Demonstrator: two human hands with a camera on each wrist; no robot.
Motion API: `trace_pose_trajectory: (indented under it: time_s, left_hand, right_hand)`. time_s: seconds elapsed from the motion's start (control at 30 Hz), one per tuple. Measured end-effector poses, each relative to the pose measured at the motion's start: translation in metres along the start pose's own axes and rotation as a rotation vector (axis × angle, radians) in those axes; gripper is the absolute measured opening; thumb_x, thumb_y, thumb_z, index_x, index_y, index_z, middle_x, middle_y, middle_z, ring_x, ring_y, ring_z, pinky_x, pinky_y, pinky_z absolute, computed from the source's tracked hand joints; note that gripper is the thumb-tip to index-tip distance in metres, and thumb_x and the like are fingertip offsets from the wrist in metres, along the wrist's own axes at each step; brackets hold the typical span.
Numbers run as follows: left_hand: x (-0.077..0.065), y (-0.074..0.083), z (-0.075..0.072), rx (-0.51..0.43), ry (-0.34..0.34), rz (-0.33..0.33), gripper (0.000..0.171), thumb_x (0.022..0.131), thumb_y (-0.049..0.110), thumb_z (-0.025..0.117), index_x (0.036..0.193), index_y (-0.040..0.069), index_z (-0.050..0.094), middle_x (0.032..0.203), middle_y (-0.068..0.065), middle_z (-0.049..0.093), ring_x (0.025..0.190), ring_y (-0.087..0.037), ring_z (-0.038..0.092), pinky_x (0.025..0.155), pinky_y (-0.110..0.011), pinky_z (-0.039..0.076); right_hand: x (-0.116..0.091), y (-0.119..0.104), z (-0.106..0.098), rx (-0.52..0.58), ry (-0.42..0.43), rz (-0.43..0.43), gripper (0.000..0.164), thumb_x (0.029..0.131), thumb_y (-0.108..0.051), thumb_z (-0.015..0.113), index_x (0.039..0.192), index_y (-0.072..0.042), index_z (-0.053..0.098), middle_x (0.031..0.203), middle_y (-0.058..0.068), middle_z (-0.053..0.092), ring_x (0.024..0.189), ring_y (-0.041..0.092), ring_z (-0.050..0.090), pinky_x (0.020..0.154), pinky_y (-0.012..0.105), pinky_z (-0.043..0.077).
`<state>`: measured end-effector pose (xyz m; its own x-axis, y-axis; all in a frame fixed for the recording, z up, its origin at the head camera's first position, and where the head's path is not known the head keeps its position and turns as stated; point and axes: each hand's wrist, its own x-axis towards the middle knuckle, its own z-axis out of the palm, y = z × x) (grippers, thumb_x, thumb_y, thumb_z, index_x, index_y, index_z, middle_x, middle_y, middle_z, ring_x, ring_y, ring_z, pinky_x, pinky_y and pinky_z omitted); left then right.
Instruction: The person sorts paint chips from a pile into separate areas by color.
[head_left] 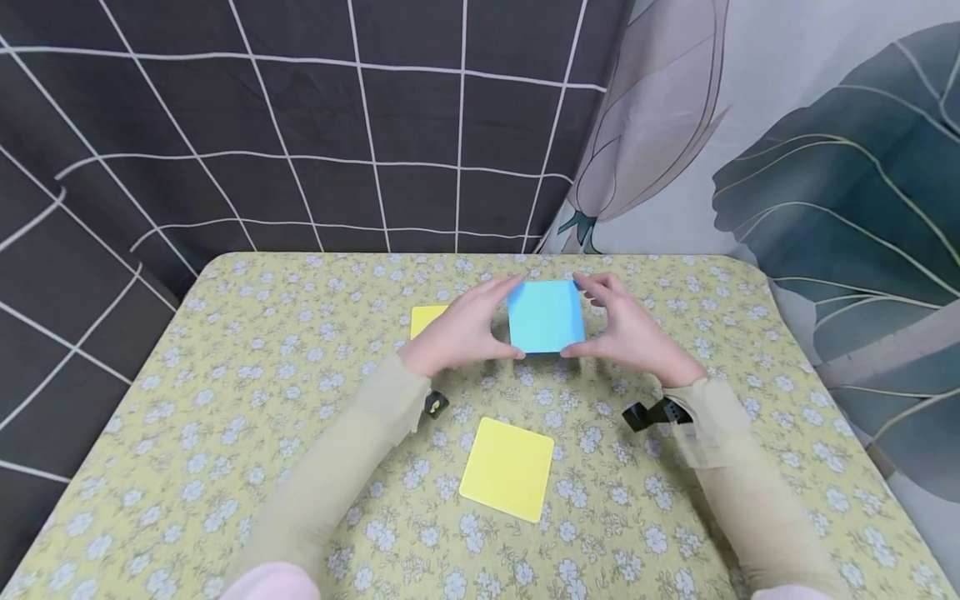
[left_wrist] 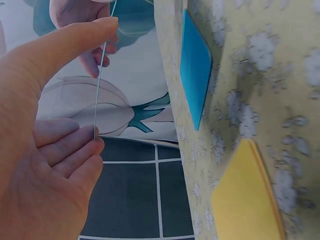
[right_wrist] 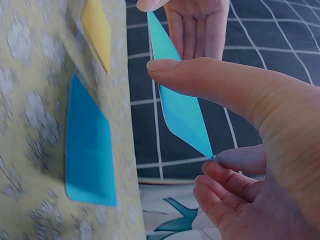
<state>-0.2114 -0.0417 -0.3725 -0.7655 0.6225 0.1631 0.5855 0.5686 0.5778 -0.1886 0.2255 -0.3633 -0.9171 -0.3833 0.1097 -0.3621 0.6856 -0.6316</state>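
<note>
- By the left hand, a blue card is pinched along its left side, the thumb set at the near corner and the fingertips at the far corner.
- By the right hand, the same card is pinched along its right side in the same way, so that it is grasped in a shared grip and held up clear of the tabletop.
- Below the grip, a second blue card is seen in both wrist views, laid flat on the tabletop and well apart from the raised one.
- Just left of the grip, a yellow card is laid on the tabletop, partly hidden behind the left hand in the head view; its edge is seen as layered in the left wrist view, but whether more than one card is stacked there cannot be told.
- On the near side of the grip, another yellow card is laid flat, turned slightly askew.
- Behind the hands, the forearms are covered by beige sleeves, and a black strap is worn at the right wrist.
- All around beneath the grip, the tabletop is covered with a yellow floral cloth.
- Beyond the grip, a dark curtain is marked with white grid lines; to its right, a pale curtain is printed with large leaves.
</note>
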Motion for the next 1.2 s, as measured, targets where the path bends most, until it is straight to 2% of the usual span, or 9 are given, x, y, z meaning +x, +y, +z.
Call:
trace_pose_trajectory:
  time_s: [0.23,0.47,0.73,0.93,1.2]
  left_hand:
    - [0.021,0.0,0.0,0.018,-0.03,-0.023,0.107,0.078,0.034,0.09,0.16,0.003,0.029,0.161,-0.014,0.034,0.147,-0.028,0.032,0.12,-0.04,0.028]
    - [0.035,-0.007,0.012,0.02,-0.047,-0.035,0.107,0.077,0.034,0.091,0.16,0.004,0.029,0.161,-0.014,0.035,0.147,-0.029,0.033,0.12,-0.038,0.028]
    - [0.035,-0.019,0.033,0.013,-0.12,-0.105,0.107,0.078,0.036,0.089,0.159,0.002,0.029,0.162,-0.014,0.032,0.147,-0.029,0.032,0.12,-0.038,0.029]
    - [0.035,-0.024,0.041,0.026,-0.142,-0.103,0.104,0.078,0.034,0.089,0.158,-0.001,0.031,0.16,-0.016,0.036,0.145,-0.03,0.035,0.119,-0.037,0.03]
    - [0.037,-0.031,0.045,0.043,-0.184,-0.101,0.101,0.082,0.035,0.085,0.157,-0.002,0.03,0.161,-0.015,0.034,0.147,-0.027,0.032,0.121,-0.034,0.025]
  right_hand:
    - [0.014,0.011,-0.007,-0.028,-0.012,0.038,0.108,0.071,-0.023,0.095,0.155,0.004,0.034,0.139,0.024,0.038,0.13,0.046,0.043,0.105,0.063,0.042]
    - [0.022,0.025,-0.003,-0.046,-0.02,0.072,0.109,0.067,-0.021,0.097,0.154,0.005,0.036,0.138,0.024,0.041,0.127,0.044,0.045,0.102,0.061,0.045]
    - [0.025,0.042,0.016,-0.042,-0.096,0.146,0.112,0.068,-0.027,0.096,0.155,0.006,0.034,0.139,0.025,0.039,0.127,0.043,0.046,0.103,0.057,0.046]
    - [0.026,0.052,0.026,-0.064,-0.116,0.147,0.112,0.067,-0.028,0.096,0.153,0.008,0.035,0.136,0.025,0.043,0.123,0.04,0.047,0.106,0.055,0.044]
    - [0.028,0.054,0.028,-0.073,-0.137,0.155,0.106,0.069,-0.03,0.095,0.151,0.007,0.04,0.137,0.023,0.042,0.124,0.039,0.044,0.107,0.056,0.042]
